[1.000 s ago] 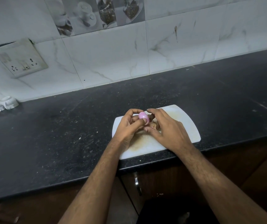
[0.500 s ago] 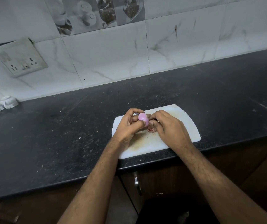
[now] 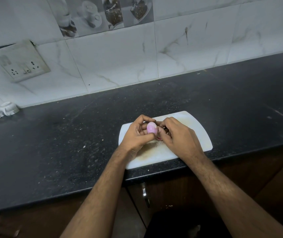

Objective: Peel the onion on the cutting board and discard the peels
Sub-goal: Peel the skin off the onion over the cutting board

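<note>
Hands, two: left hand [image 3: 135, 134] grips one onion [image 3: 151, 127]; right hand [image 3: 180, 136] pinches peel.

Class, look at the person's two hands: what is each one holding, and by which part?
The left hand grips the onion round its sides, thumb low, fingers behind. The right hand pinches loose peel at the onion's right side.

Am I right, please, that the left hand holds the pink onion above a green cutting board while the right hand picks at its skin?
Not quite: the head view shows a white cutting board, not green. The left hand holds the pink onion while the right hand picks at its skin.
</note>
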Demonstrator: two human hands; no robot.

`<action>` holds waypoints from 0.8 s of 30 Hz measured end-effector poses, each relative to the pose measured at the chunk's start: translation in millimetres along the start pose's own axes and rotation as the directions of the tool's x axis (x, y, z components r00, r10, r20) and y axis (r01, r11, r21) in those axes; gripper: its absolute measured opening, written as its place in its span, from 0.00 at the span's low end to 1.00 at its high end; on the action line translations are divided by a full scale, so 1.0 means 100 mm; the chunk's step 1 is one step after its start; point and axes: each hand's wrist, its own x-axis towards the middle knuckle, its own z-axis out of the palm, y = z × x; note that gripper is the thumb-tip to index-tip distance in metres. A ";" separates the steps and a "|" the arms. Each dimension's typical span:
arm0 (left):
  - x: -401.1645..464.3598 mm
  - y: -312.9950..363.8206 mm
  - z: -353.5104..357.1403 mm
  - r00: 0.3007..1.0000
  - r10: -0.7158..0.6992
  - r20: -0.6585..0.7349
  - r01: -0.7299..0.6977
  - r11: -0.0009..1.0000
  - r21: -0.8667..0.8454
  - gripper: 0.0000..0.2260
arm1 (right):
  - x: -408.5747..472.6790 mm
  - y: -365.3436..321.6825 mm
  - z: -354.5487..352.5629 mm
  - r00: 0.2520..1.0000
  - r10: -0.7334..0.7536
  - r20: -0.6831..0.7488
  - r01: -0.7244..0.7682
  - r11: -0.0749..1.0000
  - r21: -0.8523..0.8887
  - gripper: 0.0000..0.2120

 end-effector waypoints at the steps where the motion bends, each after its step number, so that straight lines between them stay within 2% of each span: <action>1: 0.00 0.00 0.00 1.000 0.003 0.000 -0.003 1.000 0.001 0.15 | 0.00 0.00 0.00 1.000 0.004 0.006 -0.004 1.000 -0.001 0.07; 10: 0.00 0.00 0.00 1.000 0.002 -0.014 -0.002 1.000 0.007 0.16 | 0.01 -0.06 0.00 0.996 0.054 0.077 -0.046 0.993 -0.110 0.10; 15: 0.00 0.01 0.01 1.000 -0.002 -0.007 0.002 0.999 -0.047 0.19 | 0.06 0.01 0.02 0.980 0.197 -0.014 -0.198 0.980 -0.038 0.07; 18: 0.01 0.03 0.02 0.999 -0.018 -0.031 0.014 0.993 -0.114 0.19 | 0.05 0.03 0.04 0.988 0.153 0.022 -0.151 0.986 -0.065 0.07; 21: 0.02 0.05 0.05 0.995 -0.056 -0.077 0.039 0.978 -0.207 0.17 | 0.04 0.04 0.05 0.993 0.103 0.050 -0.100 0.993 -0.059 0.12; 24: 0.03 0.03 0.05 0.995 -0.049 -0.089 0.031 0.979 -0.201 0.14 | 0.04 0.03 0.04 0.996 0.078 0.038 -0.077 0.996 -0.033 0.14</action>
